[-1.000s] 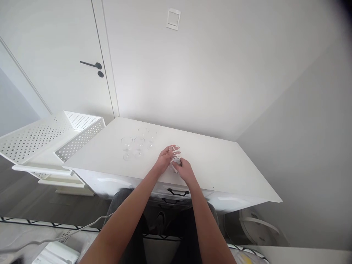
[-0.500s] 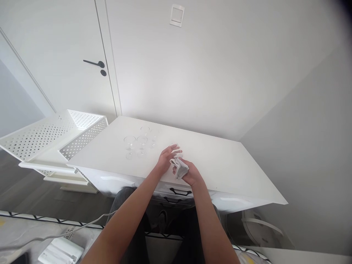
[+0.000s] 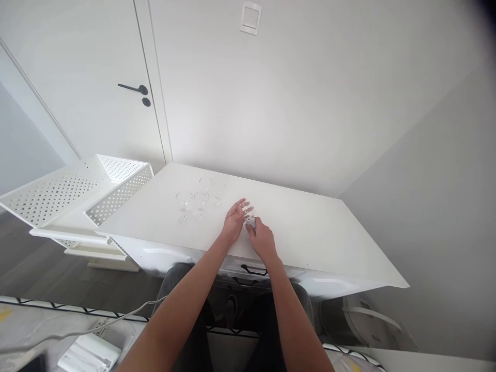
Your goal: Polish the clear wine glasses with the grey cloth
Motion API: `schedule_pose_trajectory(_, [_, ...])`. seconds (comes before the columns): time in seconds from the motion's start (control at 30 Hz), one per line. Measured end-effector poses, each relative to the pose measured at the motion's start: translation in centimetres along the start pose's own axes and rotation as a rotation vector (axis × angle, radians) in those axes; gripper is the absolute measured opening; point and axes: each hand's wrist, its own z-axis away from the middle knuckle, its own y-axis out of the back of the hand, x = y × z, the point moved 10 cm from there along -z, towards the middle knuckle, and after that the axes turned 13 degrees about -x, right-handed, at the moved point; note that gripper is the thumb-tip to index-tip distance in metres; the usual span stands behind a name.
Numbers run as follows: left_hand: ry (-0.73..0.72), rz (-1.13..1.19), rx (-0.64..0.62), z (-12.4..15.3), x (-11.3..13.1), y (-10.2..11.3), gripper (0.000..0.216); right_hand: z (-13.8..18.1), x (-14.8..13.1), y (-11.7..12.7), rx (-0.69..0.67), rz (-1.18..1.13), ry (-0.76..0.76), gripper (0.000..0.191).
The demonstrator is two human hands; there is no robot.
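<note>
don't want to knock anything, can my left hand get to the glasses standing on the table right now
Probably yes: nothing lies between the left hand and the standing glasses, but that hand is full, gripping a glass, with the right hand pressing a cloth to it.

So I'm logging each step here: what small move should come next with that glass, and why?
Probably twist the cloth round against the glass: the left hand grips the glass, and the right hand presses the cloth to it.
</note>
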Motion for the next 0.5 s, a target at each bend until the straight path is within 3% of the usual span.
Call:
schedule_pose_trajectory(0.13, [0.023, 0.046, -0.006, 0.0, -0.4, 0.0, 0.050, -0.7, 1.3, -2.9, -0.259, -0.580, -0.053, 0.041])
schedule_pose_trajectory(0.2, [0.033, 0.066, -0.028, -0.1, -0.5, -0.3, 0.051, -0.9, 1.9, -2.7, -0.242, -0.740, -0.076, 0.047])
schedule_pose_trajectory(0.3, [0.019, 0.050, -0.039, -0.2, -0.3, -0.6, 0.052, -0.7, 3.7, 1.1, 0.113, -0.691, -0.123, 0.046])
schedule_pose_trajectory(0.37, [0.004, 0.025, -0.042, -0.2, -0.2, -0.8, 0.051, -0.2, 3.1, 3.1, 0.298, -0.587, -0.082, 0.048])
schedule_pose_trajectory(0.4, [0.003, 0.015, -0.047, -0.2, -0.1, -1.0, 0.050, -0.3, 1.9, 3.2, 0.305, -0.527, -0.026, 0.050])
schedule_pose_trajectory(0.5, [0.054, 0.002, -0.038, 0.1, -0.5, -1.3, 0.049, -1.1, -3.1, 1.0, 0.143, -0.295, 0.177, 0.056])
